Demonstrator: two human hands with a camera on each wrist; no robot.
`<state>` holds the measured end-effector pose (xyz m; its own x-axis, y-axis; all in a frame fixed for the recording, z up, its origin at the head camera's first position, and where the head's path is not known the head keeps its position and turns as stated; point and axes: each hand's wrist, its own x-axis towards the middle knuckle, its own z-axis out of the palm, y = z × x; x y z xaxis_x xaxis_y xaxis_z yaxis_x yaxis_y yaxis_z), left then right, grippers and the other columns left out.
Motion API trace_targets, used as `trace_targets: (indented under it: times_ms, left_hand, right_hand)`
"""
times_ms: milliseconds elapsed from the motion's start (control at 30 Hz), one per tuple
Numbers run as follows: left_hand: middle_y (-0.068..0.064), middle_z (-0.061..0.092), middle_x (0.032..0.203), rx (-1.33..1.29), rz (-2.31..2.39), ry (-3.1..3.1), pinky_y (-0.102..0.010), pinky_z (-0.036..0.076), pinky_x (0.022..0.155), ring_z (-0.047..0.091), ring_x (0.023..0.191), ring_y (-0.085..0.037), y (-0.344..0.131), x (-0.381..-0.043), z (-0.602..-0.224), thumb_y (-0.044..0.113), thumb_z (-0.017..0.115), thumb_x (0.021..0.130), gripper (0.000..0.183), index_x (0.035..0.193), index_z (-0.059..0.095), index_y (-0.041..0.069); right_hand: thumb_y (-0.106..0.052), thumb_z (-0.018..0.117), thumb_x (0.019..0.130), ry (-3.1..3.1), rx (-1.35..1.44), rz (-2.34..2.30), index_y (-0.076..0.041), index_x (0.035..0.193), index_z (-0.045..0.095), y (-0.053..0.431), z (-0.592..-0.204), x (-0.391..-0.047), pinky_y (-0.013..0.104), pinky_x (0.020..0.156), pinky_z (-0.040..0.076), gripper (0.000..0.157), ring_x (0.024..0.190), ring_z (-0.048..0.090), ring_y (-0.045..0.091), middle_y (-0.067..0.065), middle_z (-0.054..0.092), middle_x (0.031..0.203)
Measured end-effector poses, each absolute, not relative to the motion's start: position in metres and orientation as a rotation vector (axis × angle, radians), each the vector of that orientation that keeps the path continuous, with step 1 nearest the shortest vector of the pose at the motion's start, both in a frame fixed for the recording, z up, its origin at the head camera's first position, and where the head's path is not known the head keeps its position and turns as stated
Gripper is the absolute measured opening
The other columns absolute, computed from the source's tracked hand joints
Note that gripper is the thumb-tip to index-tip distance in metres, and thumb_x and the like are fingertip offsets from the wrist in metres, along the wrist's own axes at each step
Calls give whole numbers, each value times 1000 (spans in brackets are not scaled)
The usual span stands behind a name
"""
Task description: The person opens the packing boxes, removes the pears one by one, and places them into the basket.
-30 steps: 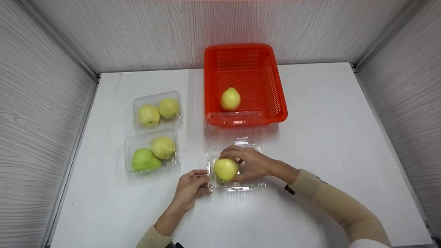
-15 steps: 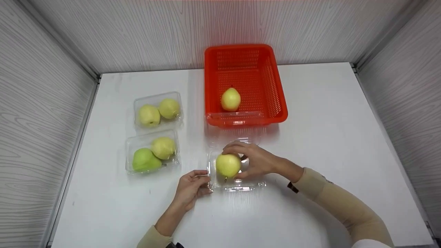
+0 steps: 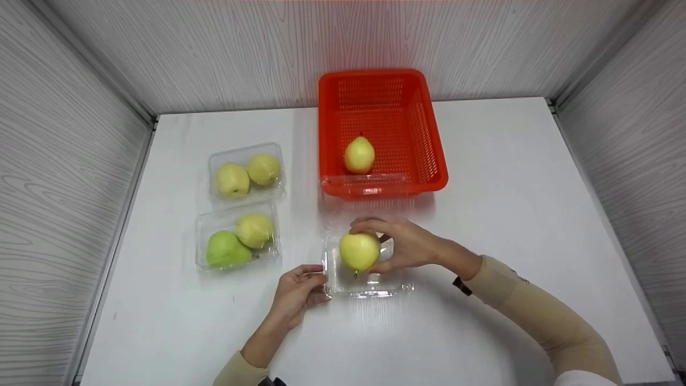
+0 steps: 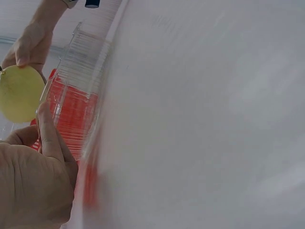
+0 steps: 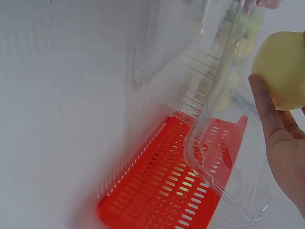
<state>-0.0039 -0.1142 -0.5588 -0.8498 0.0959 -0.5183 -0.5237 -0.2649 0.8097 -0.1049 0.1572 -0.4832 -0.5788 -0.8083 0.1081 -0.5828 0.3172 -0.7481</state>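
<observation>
At the lower left, the left hand (image 4: 38, 179) pinches the rim of a clear plastic box (image 4: 86, 50), its fingers (image 4: 49, 136) along the edge. Above it the right hand (image 4: 31, 45) holds a yellow pear (image 4: 20, 95) just beside the box. A red basket (image 4: 74, 112) shows through the plastic, and the white desk (image 4: 205, 119) fills the right side.

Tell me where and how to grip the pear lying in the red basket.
Grip the pear around its wide belly, probably best from above and slightly from the right. It lies with its narrow end toward the far wall of the red basket, nearer the left wall, leaving bare floor on its right; in the head view a clear lid overlaps the near rim.
</observation>
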Motion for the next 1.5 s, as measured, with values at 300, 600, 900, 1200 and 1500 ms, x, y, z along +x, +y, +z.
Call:
trace_targets:
  times_ms: [300,600,900,1200,1500]
  left_hand:
    - [-3,73,89,-505,2142,1615,-26,67,68,70,72,-11,-115,-2,-558,0,69,97,33,127,59,-9]
    - [-2,73,86,-518,2169,1598,-26,67,66,71,71,-11,-115,-3,-559,0,70,96,27,121,62,-6]
    - [-3,73,88,-508,2172,1605,-26,67,67,70,72,-11,-115,-2,-558,-1,70,96,30,123,60,-8]
    - [-3,73,89,-512,2167,1597,-26,68,68,70,73,-11,-115,-2,-558,-1,70,96,29,123,60,-7]
    - [-4,73,91,-497,2158,1597,-25,67,69,70,74,-11,-115,-2,-558,0,69,97,32,126,58,-8]
  right_hand:
    - [-27,93,81,2347,-1323,-1080,-15,141,61,162,-458,-110,34,89,68,69,130,64,29,8,61,145]
    - [-24,94,80,2390,-1344,-1080,-13,140,62,168,-431,-120,38,87,69,69,126,66,32,12,60,145]
    - [-24,92,81,2436,-1368,-1050,-13,140,63,169,-407,-137,40,92,68,67,129,65,33,12,60,145]
    - [-17,93,80,2482,-1313,-1074,-11,138,63,174,-386,-163,43,91,68,66,131,62,31,10,60,144]
    - [-21,93,81,2567,-1293,-1076,-10,139,64,180,-374,-190,45,89,69,66,131,62,26,8,63,141]
